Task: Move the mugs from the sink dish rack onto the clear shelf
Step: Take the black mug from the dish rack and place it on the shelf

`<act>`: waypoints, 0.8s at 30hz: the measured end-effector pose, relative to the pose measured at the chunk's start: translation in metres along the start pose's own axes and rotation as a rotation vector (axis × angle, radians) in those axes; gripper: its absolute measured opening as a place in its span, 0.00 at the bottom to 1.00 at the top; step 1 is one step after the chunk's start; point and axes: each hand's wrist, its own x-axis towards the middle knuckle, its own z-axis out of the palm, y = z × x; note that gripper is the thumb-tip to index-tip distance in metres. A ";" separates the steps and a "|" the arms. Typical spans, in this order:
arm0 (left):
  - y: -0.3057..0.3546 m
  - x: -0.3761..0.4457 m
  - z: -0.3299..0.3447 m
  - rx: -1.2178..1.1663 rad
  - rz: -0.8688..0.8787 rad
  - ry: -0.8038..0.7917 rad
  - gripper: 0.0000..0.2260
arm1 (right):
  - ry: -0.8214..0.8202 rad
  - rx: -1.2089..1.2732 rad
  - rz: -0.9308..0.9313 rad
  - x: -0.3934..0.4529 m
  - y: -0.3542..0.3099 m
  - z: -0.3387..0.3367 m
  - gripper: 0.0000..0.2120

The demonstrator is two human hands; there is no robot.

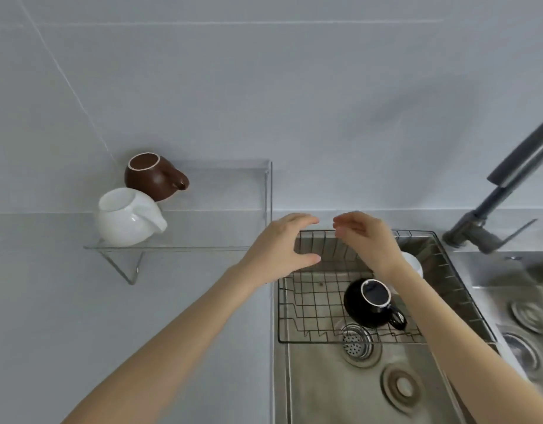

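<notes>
A brown mug point(154, 175) and a white mug point(126, 218) stand upside down on the clear shelf point(209, 228) at the left. In the wire dish rack point(313, 304) over the sink, a black mug point(371, 304) sits upside down with its handle to the right. Behind my right forearm, part of another white mug point(414, 263) shows. My left hand point(279, 249) hovers open above the rack's left rear corner. Above the rack's back edge, my right hand point(365, 237) is open, fingers curved, holding nothing.
The steel sink point(340, 390) holds a drain strainer point(356, 342). A dark faucet point(502, 191) rises at the right. A second basin with drains lies at the far right point(527, 316). Grey counter spreads to the left below the shelf.
</notes>
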 end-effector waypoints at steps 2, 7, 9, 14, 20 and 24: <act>0.007 0.005 0.030 -0.043 -0.014 -0.068 0.28 | 0.020 -0.078 0.071 -0.010 0.030 -0.021 0.09; 0.020 0.032 0.103 -0.102 -0.097 -0.276 0.32 | -0.006 -0.225 0.286 -0.035 0.098 -0.068 0.09; 0.016 0.038 0.122 -0.086 -0.137 -0.332 0.33 | -0.053 -0.247 0.361 -0.044 0.121 -0.073 0.10; -0.004 0.048 0.160 -0.069 -0.241 -0.416 0.38 | -0.135 -0.251 0.469 -0.056 0.161 -0.064 0.15; -0.012 0.061 0.193 -0.059 -0.271 -0.453 0.44 | -0.129 -0.256 0.458 -0.058 0.182 -0.056 0.17; -0.012 0.062 0.205 -0.096 -0.296 -0.432 0.45 | -0.093 -0.283 0.424 -0.057 0.187 -0.054 0.14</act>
